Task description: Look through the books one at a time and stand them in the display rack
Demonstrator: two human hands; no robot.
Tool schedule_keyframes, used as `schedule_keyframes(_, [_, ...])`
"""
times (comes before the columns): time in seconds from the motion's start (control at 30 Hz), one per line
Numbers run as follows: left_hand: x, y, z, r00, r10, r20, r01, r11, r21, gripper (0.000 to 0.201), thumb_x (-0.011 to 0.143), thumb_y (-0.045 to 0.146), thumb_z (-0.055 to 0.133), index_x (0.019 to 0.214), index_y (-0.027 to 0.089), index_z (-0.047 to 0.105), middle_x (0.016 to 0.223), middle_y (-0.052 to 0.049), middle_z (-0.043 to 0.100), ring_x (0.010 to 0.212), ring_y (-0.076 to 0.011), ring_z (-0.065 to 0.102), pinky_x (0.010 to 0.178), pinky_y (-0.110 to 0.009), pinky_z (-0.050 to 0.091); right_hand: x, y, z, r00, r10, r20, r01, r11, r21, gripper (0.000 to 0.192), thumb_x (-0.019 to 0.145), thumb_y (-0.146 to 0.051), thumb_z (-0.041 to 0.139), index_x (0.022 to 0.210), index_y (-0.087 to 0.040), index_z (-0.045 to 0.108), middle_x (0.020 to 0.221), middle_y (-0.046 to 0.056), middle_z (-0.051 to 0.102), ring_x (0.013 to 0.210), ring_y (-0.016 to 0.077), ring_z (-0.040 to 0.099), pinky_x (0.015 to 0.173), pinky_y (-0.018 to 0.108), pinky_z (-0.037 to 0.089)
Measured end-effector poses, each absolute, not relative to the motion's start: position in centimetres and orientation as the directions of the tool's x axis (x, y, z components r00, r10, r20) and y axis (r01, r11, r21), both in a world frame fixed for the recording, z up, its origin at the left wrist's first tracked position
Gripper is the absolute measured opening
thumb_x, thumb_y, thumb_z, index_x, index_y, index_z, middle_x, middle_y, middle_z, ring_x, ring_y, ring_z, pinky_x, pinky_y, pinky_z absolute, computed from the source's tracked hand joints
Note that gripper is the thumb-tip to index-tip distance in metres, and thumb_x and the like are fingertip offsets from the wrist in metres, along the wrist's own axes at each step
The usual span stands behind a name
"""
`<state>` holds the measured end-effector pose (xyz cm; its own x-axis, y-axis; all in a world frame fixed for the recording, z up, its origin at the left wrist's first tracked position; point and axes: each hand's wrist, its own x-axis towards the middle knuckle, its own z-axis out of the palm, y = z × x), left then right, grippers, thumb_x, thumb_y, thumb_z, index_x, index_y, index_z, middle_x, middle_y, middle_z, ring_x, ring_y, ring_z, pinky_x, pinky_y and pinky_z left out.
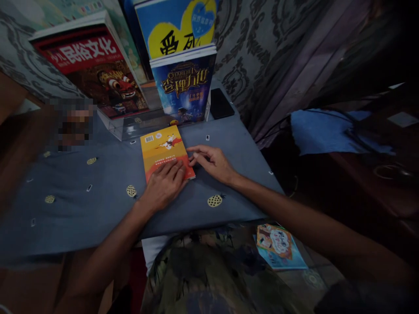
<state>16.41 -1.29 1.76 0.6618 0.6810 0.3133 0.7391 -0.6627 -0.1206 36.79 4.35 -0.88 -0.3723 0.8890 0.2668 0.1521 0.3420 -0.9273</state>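
A thin orange and yellow book (pixel 161 150) lies on the cloth-covered table, its barcode side facing up. My left hand (pixel 166 181) rests flat over its lower part, fingers stretched out toward the right edge. At that right edge is my right hand (pixel 212 162), its fingers slightly bent and apart, the fingertips touching or very close to the book. Whether they touch the pages I cannot tell.
Behind the book, a clear stand (pixel 131 126) holds a red-topped book (pixel 101 65), a dark blue book (pixel 186 87) and a blue and yellow book (pixel 176 26). A black phone (pixel 221 103) lies beside it. Below the table's edge is a colourful book (pixel 278 246).
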Motion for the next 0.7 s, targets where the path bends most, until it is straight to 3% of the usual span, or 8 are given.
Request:
schedule_keyframes(0.23, [16.5,-1.0,1.7,0.651,0.694,0.308,0.736,-0.676,-0.033,0.029,0.102,0.024,0.046,0.112,0.013,0.071,0.12,-0.016,0.074,0.117,-0.0274,0.068,0.098,-0.042,0.056,36.8,4.1,-0.5,-0.366,0.885,0.288,0.172,0.368,-0.914,0.031,0.097,-0.03,0.049,0.118,-0.017,0.069,0.08,0.003,0.078,0.08,0.017,0.074,0.077,0.031,0.057])
schedule_keyframes(0.43, [16.5,-1.0,1.8,0.668,0.666,0.331,0.725,-0.683,-0.087,0.033,0.103,0.024,0.043,0.107,0.012,0.073,0.116,-0.015,0.075,0.112,-0.0259,0.07,0.095,-0.04,0.058,36.8,3.7,-0.2,-0.369,0.87,0.328,0.195,0.417,-0.888,0.03,0.097,-0.03,0.05,0.114,-0.017,0.07,0.082,0.003,0.077,0.078,0.0159,0.072,0.078,0.03,0.056])
schedule_keyframes(0.57, [16.5,-1.0,1.9,0.647,0.699,0.304,0.742,-0.669,-0.042,0.033,0.103,0.026,0.043,0.109,0.013,0.073,0.118,-0.014,0.075,0.114,-0.0264,0.07,0.096,-0.043,0.059,36.9,3.3,0.2,-0.381,0.849,0.367,0.195,0.462,-0.865,0.03,0.097,-0.029,0.049,0.112,-0.018,0.072,0.079,0.001,0.075,0.074,0.015,0.071,0.076,0.029,0.056])
schedule_keyframes(0.7, [16.5,-1.0,1.9,0.654,0.68,0.331,0.732,-0.68,-0.048,0.032,0.103,0.029,0.046,0.108,0.012,0.072,0.118,-0.015,0.075,0.113,-0.0266,0.07,0.096,-0.041,0.058,36.9,3.0,0.3,-0.461,0.776,0.43,0.223,0.57,-0.79,0.029,0.096,-0.024,0.048,0.111,-0.019,0.073,0.09,0.004,0.077,0.078,0.0159,0.071,0.076,0.03,0.056])
